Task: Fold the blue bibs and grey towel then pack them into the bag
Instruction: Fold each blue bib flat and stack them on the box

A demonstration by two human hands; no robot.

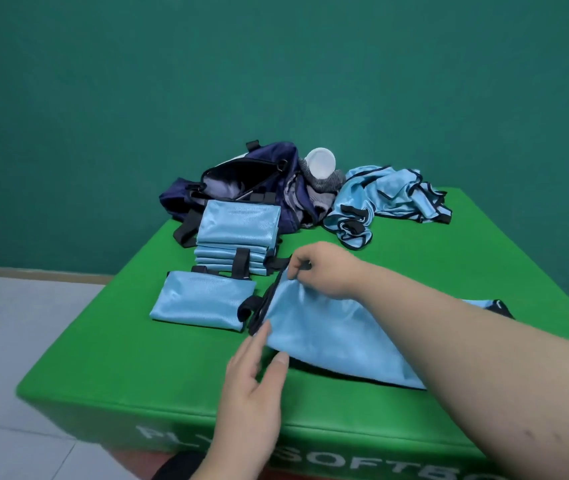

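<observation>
Left hand [248, 386]: fingers straight, slightly spread, tips touching the near edge of the open bib [328, 337], which I see on the green counter [120, 358] in front of the bag [238, 181]. Right hand [321, 271]: fingers pinching that bib's black trim. Stack of folded bibs [238, 230] and single folded bib [203, 299]: in front of the bag. Grey towel [328, 184] and loose bibs [390, 199]: right of the bag.
</observation>
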